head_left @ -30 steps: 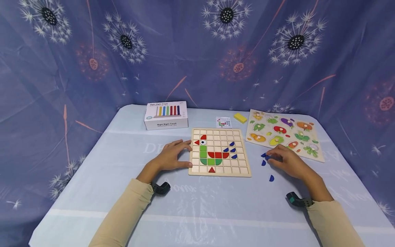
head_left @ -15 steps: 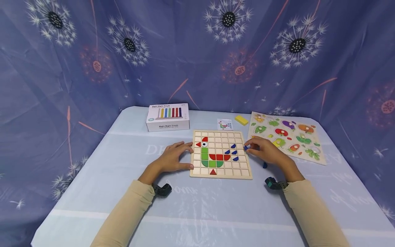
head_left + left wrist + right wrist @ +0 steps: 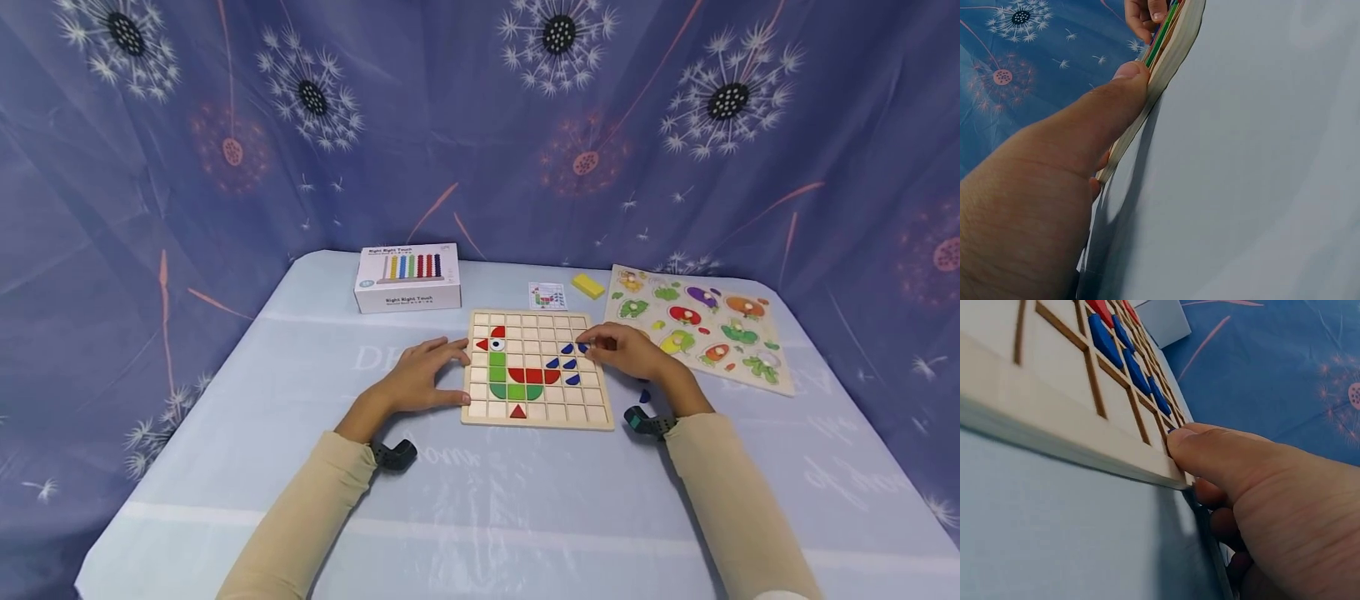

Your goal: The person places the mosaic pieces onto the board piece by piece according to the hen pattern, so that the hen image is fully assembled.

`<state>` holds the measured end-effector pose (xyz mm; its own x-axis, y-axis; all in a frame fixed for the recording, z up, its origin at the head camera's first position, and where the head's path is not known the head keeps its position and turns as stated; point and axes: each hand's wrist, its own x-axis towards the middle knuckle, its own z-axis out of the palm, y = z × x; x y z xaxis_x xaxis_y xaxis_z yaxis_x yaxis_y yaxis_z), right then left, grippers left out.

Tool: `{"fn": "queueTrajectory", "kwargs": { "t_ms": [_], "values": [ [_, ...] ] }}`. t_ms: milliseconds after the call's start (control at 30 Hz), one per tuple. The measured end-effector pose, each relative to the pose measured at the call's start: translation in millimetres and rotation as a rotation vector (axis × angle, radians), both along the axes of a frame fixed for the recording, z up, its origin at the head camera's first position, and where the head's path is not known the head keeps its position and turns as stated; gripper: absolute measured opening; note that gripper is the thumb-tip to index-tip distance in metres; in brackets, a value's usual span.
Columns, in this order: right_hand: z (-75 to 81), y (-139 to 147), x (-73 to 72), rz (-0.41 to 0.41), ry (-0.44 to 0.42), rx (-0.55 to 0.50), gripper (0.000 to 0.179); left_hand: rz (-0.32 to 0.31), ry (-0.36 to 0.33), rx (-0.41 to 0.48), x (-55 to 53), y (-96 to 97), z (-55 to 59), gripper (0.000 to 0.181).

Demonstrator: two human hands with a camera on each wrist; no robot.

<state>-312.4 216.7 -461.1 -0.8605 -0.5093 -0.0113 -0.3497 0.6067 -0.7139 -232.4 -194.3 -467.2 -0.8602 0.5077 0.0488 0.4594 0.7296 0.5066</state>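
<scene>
A wooden grid board (image 3: 538, 412) lies on the table, with red, green and blue pieces forming a bird. My left hand (image 3: 414, 379) rests against its left edge, thumb and fingers spread apart; in the left wrist view the thumb (image 3: 1107, 103) touches the rim. Over the board's right side, my right hand (image 3: 628, 353) pinches a blue half-round piece (image 3: 582, 347) between thumb and fingers. Only a sliver of that piece shows in the right wrist view. Several blue pieces (image 3: 570, 364) sit in cells just left of it. A red triangle (image 3: 517, 412) lies in the bottom row.
Loose blue pieces (image 3: 645, 396) lie right of the board, partly hidden by my right hand. Behind the board are a pattern card (image 3: 547, 296) and a yellow block (image 3: 588, 286). A vegetable puzzle board (image 3: 701, 329) lies at right, a white box (image 3: 408, 296) at back left.
My right hand has picked up a blue half-round piece from the table right of the board and carried it left onto the board's right columns. The left hand stays at the board's edge.
</scene>
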Motion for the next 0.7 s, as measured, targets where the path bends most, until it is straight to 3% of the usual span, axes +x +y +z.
{"fn": "queueTrajectory", "kwargs": {
  "t_ms": [367,700],
  "values": [
    [-0.7,1.9,3.6,-0.081,-0.043,-0.059,0.020,0.002,-0.013,0.000,-1.2,1.2,0.5,0.059],
    [-4.4,-3.6,3.6,-0.069,-0.069,-0.150,0.017,0.004,-0.011,-0.004,-1.5,-0.5,-0.1,0.059]
  ]
}}
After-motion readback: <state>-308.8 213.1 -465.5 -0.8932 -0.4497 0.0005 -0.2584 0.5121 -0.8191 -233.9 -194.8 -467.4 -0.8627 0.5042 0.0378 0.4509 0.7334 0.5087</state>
